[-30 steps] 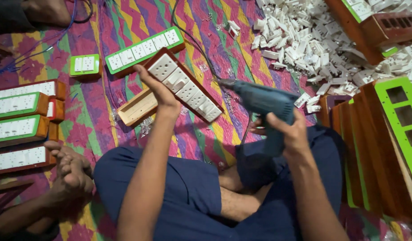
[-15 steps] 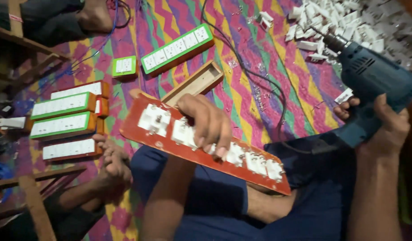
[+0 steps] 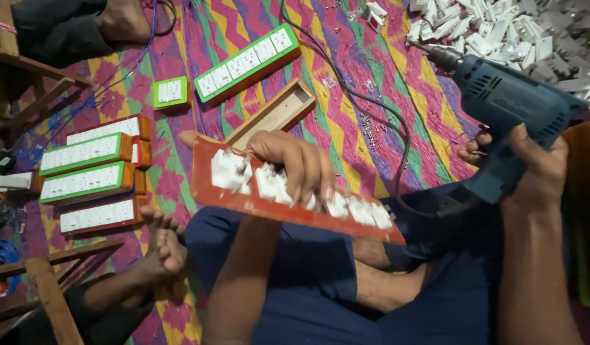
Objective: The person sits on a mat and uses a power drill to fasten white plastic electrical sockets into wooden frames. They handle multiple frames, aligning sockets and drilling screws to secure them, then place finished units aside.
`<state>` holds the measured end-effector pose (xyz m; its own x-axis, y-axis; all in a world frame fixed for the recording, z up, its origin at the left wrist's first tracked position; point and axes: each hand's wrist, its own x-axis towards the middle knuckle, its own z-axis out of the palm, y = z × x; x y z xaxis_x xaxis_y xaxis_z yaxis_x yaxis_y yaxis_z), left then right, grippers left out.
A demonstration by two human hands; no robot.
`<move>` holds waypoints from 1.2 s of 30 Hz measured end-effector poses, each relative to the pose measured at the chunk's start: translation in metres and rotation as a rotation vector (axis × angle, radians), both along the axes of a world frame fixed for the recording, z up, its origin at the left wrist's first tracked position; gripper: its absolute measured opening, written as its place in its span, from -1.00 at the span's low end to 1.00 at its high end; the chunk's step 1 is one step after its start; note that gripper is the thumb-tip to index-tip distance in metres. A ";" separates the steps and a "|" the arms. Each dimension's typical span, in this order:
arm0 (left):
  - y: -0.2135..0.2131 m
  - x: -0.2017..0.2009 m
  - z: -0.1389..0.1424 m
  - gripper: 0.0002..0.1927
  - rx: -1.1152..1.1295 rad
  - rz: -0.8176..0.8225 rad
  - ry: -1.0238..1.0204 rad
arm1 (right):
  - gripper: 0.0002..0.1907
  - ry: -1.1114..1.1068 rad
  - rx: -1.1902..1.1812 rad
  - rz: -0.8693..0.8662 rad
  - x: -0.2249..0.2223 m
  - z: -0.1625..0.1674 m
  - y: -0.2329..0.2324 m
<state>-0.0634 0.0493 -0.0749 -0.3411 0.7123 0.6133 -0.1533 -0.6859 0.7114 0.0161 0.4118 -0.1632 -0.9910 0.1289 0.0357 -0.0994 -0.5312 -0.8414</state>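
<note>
the left hand (image 3: 295,167) is curling its fingers (image 3: 308,185) over the top of a long red board fitted with a row of white plastic switch and socket blocks (image 3: 288,198), gripping it from above. the board is tilting, its left end higher, and it is hanging over the person's lap in dark blue clothing (image 3: 308,275). its underside is facing up: the white blocks are standing proud of the red face in a line, with small metal pins showing on the one nearest the fingers.

the right hand (image 3: 531,172) is closing round the handle of a teal-blue electric drill (image 3: 506,108), its fingers wrapping the grip, the metal chuck pointing up and left. a black cord (image 3: 372,105) is trailing from the drill across the striped pink, purple and yellow mat (image 3: 384,70).

just beyond the left fingers an open wooden box (image 3: 272,115) is lying on the mat, and further off a long green-faced switch strip (image 3: 247,62). past the drill a heap of loose white plastic parts (image 3: 499,29) is spreading. another person's bare feet (image 3: 164,239) are resting left of the board.
</note>
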 end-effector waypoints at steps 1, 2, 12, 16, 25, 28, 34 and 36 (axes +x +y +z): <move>0.000 0.002 -0.004 -0.23 0.020 0.221 -0.093 | -0.60 -0.007 -0.011 0.001 -0.001 0.002 -0.002; 0.000 0.007 -0.011 -0.11 0.041 0.441 -0.187 | -0.60 -0.014 -0.021 0.003 -0.002 0.005 -0.005; -0.005 -0.011 -0.051 0.15 0.188 0.689 -0.364 | -0.55 -0.102 0.191 0.023 -0.012 0.004 -0.047; -0.006 -0.010 -0.057 -0.03 0.242 0.461 -0.387 | -0.57 -0.377 -0.159 0.158 -0.035 -0.043 -0.064; -0.002 0.005 -0.057 -0.78 0.421 0.047 -0.468 | -0.57 -0.599 -0.332 0.201 -0.059 -0.127 -0.054; 0.000 0.012 -0.053 -0.78 0.399 -0.012 -0.480 | -0.59 -0.663 -0.381 0.176 -0.060 -0.129 -0.053; 0.007 0.023 -0.042 -0.68 0.421 -0.095 -0.486 | -0.59 -0.788 0.059 0.111 -0.058 -0.096 -0.069; 0.010 0.026 -0.037 -0.62 0.379 -0.088 -0.487 | -0.54 -0.623 0.730 -0.047 -0.048 -0.071 -0.079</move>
<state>-0.0375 0.0589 -0.1120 -0.5950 0.5140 0.6179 -0.4666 -0.8469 0.2551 -0.0316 0.3326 -0.2344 -0.8534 0.3238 -0.4085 0.4698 0.1380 -0.8719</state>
